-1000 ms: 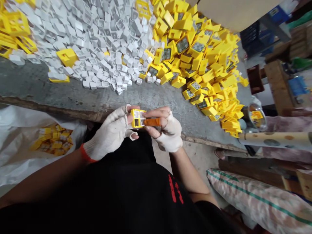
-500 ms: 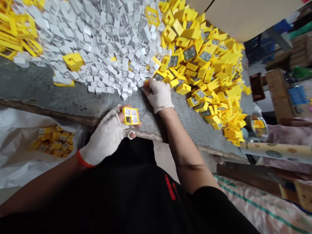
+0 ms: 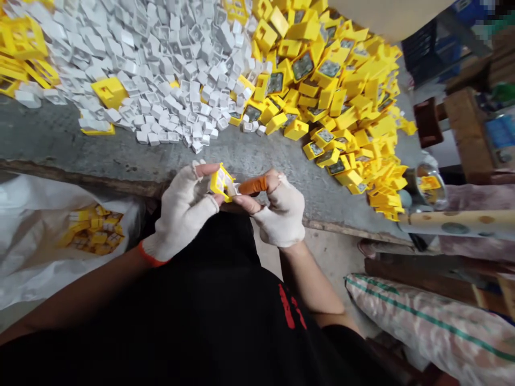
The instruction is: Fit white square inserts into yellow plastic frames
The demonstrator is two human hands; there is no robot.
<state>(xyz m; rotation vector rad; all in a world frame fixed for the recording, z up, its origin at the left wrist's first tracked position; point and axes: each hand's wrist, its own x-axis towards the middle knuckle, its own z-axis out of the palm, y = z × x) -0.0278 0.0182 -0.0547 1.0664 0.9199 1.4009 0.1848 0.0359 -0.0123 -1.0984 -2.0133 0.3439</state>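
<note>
Between the fingertips and thumb of my left hand (image 3: 187, 201) is a small yellow plastic frame (image 3: 216, 185) with white pieces set inside it, tilted on edge. My right hand (image 3: 277, 206) pinches a small white plastic piece (image 3: 234, 188) against the frame's right side; an orange cover wraps its index finger. Both hands wear whitish fingerless gloves and are close together over the table's near edge. Fingers partly hide the white piece. Beyond them lies a heap of white plastic pieces (image 3: 161, 69).
Yellow plastic blocks (image 3: 333, 91), several with grey-patterned faces, are heaped on the right of the grey table (image 3: 132, 161). Yellow frames (image 3: 24, 48) lie far left. Below the left edge, a white sack (image 3: 28, 230) holds yellow-and-white pieces. A clear container (image 3: 432, 185) stands at right.
My right hand has come back from the heaps to my left hand, bringing a white piece to the frame. My left hand has tilted the frame, which lay face up before.
</note>
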